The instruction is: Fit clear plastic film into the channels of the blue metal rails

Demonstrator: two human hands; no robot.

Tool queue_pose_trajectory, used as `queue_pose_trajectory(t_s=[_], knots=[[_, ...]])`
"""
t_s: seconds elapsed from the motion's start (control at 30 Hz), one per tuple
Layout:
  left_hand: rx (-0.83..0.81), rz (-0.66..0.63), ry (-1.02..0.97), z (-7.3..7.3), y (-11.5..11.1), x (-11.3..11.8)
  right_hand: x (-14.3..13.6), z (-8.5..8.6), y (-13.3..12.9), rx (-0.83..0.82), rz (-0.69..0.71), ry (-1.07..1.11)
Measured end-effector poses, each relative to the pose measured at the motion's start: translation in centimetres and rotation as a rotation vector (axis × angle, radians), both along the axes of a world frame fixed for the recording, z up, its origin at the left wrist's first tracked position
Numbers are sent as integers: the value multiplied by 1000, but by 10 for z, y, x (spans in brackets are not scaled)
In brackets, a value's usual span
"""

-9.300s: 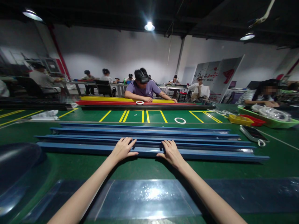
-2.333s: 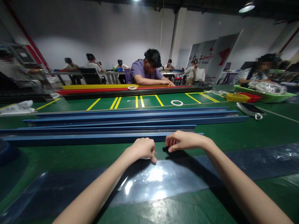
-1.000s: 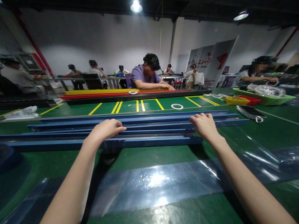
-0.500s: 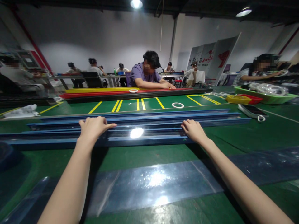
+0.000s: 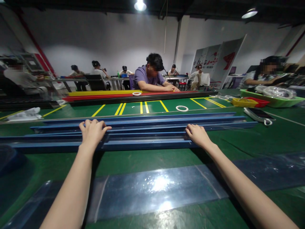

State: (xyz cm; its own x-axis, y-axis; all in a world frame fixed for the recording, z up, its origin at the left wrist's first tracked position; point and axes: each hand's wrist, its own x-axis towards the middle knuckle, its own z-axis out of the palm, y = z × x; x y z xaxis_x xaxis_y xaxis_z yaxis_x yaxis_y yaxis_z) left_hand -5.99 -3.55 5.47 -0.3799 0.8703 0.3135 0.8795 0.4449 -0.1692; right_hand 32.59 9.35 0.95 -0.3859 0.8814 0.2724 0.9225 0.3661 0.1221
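Several long blue channel strips (image 5: pixel 147 145) lie side by side across the green table. My left hand (image 5: pixel 92 132) rests over the nearer strips, its fingers arched and apart and its thumb pointing right. On the right, my right hand (image 5: pixel 196 134) has its fingers curled over a near strip, with the fingertips partly hidden. Closer to me, a wide sheet of clear, shiny plastic (image 5: pixel 152 187) lies flat beneath my forearms, with creases across it and bright glare on it.
Beyond lie yellow, red and black strips (image 5: pixel 100 99), with white tape rings (image 5: pixel 182 108) nearby. A phone (image 5: pixel 258 114), a yellow tray (image 5: pixel 244 102) and a green basin (image 5: pixel 274 99) stand at right. A person in purple (image 5: pixel 150 76) leans on the table opposite.
The bright reflection between my hands on the near strips is gone. My left hand has shifted slightly left, its fingers now more spread. My right hand has hardly moved.
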Motion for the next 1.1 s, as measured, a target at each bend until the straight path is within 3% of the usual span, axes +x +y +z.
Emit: queue_pose_trajectory(t_s=[0.17, 0.33, 0.43, 0.57, 0.67, 0.77, 0.9, 1.1], knots=[[38, -83, -20, -3, 10, 12, -3, 2, -3, 10, 10, 32], [-31, -345, -160, 3, 26, 61, -17, 0, -8, 70, 23, 95], [-64, -544, -221, -7, 30, 100, -28, -4, -12, 102, 53, 165], [-110, -673, -252, -31, 29, 137, -37, -10, -13, 62, 124, 273], [-167, -663, -254, -44, 29, 144, -37, -12, -11, 2, 184, 383], [-220, -639, -277, -46, 30, 141, -35, -11, -8, -37, 244, 471], [-304, -585, -318, -39, 30, 132, -33, -4, -10, -30, 274, 472], [-480, -394, -373, -24, 28, 114, -34, 13, -23, 34, 206, 285]])
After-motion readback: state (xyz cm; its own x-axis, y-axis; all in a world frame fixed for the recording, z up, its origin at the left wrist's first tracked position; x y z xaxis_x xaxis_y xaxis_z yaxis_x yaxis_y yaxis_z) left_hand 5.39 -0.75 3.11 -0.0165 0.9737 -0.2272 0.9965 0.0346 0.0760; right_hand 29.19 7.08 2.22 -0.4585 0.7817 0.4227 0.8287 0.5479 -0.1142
